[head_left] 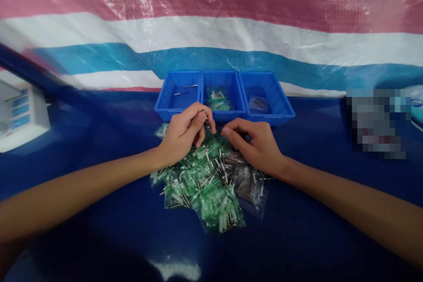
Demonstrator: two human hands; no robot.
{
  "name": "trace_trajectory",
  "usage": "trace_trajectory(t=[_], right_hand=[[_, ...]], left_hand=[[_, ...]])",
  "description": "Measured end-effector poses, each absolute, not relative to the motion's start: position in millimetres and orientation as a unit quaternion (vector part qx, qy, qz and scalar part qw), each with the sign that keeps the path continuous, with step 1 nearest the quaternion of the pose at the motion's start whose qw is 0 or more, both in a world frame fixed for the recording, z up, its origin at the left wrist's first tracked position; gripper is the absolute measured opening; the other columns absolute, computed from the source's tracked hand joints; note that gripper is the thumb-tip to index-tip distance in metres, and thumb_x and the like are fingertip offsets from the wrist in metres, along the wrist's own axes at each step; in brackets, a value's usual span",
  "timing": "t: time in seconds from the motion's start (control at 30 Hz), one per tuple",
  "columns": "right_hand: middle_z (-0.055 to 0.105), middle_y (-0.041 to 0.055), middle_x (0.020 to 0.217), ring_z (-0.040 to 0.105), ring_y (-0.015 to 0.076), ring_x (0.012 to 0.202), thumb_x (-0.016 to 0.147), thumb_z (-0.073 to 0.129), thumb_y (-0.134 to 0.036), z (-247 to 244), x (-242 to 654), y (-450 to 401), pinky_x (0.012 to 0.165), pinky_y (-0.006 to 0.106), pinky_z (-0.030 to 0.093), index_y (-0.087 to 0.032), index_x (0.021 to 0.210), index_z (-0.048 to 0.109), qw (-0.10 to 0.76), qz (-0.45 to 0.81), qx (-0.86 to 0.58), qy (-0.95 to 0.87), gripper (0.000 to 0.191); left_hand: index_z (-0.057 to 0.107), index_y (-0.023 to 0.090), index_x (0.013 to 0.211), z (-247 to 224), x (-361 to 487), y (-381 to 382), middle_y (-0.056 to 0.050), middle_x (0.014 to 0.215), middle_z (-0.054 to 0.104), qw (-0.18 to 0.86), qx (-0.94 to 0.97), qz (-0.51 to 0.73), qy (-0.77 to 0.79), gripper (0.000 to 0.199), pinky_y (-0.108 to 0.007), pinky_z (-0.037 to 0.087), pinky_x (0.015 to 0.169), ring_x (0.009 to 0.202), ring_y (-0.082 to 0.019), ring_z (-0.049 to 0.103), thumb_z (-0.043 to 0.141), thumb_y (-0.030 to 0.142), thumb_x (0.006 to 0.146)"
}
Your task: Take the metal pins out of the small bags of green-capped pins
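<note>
A pile of small clear and green plastic bags (pixel 211 185) with metal pins and white pieces lies on the blue table, loose pins among them. Over the pile's upper left, my left hand (pixel 187 132) is closed, with a small dark item barely showing at its fingertips. My right hand (pixel 254 143) is at the upper right of the pile, thumb and index finger pinched together; what they hold, if anything, is too small to name. Behind the hands stand the left blue bin (pixel 181 105) with a few pins, the middle bin (pixel 223 80) with green bags, and the right bin (pixel 277 105) with one clear bag.
A white device with blue buttons (pixel 24 119) sits at the far left. At the right is a pixelated object (pixel 376 128). A striped red, white and blue sheet (pixel 231 31) hangs behind the table (pixel 115 220).
</note>
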State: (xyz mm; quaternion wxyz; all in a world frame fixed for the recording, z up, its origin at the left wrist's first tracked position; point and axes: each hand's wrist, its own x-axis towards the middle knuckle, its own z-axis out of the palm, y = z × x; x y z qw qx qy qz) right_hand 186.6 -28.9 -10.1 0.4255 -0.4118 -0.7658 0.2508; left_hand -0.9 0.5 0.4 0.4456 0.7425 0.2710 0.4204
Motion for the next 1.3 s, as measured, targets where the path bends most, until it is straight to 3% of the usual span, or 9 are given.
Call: trace_trajectory(t=[0.53, 0.8, 1.3], right_hand=[[0.049, -0.0053, 0.049, 0.039, 0.0055, 0.043, 0.09, 0.051, -0.026, -10.2, 185.8, -28.1, 0.045, 0.021, 0.03, -0.016, 0.073, 0.059, 0.43, 0.249, -0.408, -0.766, 0.022], [0.047, -0.0056, 0.049, 0.036, 0.0055, 0.042, 0.091, 0.051, -0.024, -10.1, 185.9, -29.7, 0.044, 0.022, 0.028, -0.017, 0.073, 0.059, 0.434, 0.257, -0.401, -0.765, 0.021], [0.047, -0.0057, 0.05, 0.037, 0.0057, 0.043, 0.091, 0.051, -0.025, -10.6, 186.0, -28.6, 0.044, 0.021, 0.028, -0.017, 0.073, 0.059, 0.426, 0.256, -0.405, -0.767, 0.021]], left_hand=[[0.06, 0.02, 0.095, -1.1, -0.7, -0.2, 0.007, 0.046, 0.044, 0.402, 0.759, 0.413, 0.304, 0.016, -0.02, 0.036, 0.038, 0.036, -0.006, 0.043, 0.048, 0.031, 0.095], [0.064, 0.019, 0.092, 2.0, 0.5, -0.1, 0.006, 0.05, 0.051, 0.388, 0.766, 0.416, 0.301, 0.013, -0.019, 0.033, 0.035, 0.035, -0.005, 0.044, 0.055, 0.028, 0.091], [0.064, 0.018, 0.091, 1.9, 0.6, -0.3, 0.008, 0.041, 0.044, 0.388, 0.769, 0.404, 0.309, 0.014, -0.019, 0.034, 0.036, 0.034, -0.006, 0.044, 0.053, 0.028, 0.092]])
